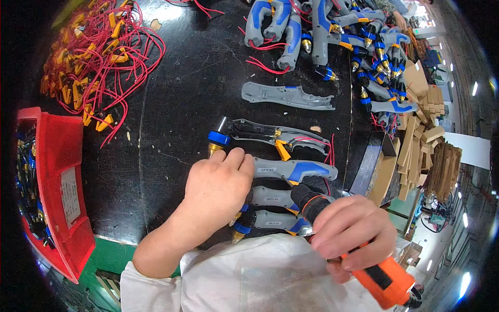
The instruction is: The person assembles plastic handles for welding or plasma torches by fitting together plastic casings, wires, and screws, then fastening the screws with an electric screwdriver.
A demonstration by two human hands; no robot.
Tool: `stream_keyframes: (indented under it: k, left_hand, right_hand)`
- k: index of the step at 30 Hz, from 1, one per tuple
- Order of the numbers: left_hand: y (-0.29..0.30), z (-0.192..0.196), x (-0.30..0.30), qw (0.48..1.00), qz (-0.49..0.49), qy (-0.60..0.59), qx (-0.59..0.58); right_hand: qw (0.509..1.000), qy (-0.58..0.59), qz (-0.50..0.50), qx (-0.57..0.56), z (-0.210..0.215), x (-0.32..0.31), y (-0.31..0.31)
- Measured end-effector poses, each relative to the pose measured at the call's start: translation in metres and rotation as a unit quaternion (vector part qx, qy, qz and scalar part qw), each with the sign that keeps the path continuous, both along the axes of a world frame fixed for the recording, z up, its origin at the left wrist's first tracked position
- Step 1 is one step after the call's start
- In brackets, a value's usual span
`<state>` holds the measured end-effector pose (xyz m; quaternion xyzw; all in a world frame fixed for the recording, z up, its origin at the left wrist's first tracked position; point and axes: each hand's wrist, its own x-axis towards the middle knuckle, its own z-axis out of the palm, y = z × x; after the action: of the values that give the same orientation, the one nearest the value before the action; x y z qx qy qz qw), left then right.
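My right hand is wrapped round an orange and black power screwdriver. Its bit points at the middle of a closed grey and blue torch handle; whether it touches a screw is too small to tell. Over that handle's left end, my left hand is closed, hiding the torch's head. Two more closed torches lie nearer me, one a grey handle, the other a grey handle with a blue ring. Beyond my left hand lies an opened torch with a yellow trigger and red wires.
An empty grey half shell lies farther off. At far left is a heap of red wires with yellow triggers. A red bin of torch heads stands at left. Torches pile up at far right, near cardboard pieces.
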<state>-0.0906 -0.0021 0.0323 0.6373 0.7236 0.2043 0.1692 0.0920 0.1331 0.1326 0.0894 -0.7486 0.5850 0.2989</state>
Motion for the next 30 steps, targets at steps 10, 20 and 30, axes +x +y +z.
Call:
stream_keyframes:
  k: [10, 20, 30]
  left_hand:
    - [-0.006, -0.002, 0.000, 1.000, 0.010, -0.001, -0.027]
    - [-0.006, 0.000, 0.000, 1.000, 0.011, -0.004, -0.015]
    - [-0.005, 0.003, 0.001, 1.000, 0.021, -0.011, -0.016]
  right_hand:
    - [0.995, -0.046, -0.030, -0.078, 0.001, -0.010, 0.003]
    - [0.993, -0.062, -0.048, -0.090, 0.002, -0.008, 0.005]
    - [0.984, 0.009, -0.125, -0.125, 0.032, 0.019, 0.002]
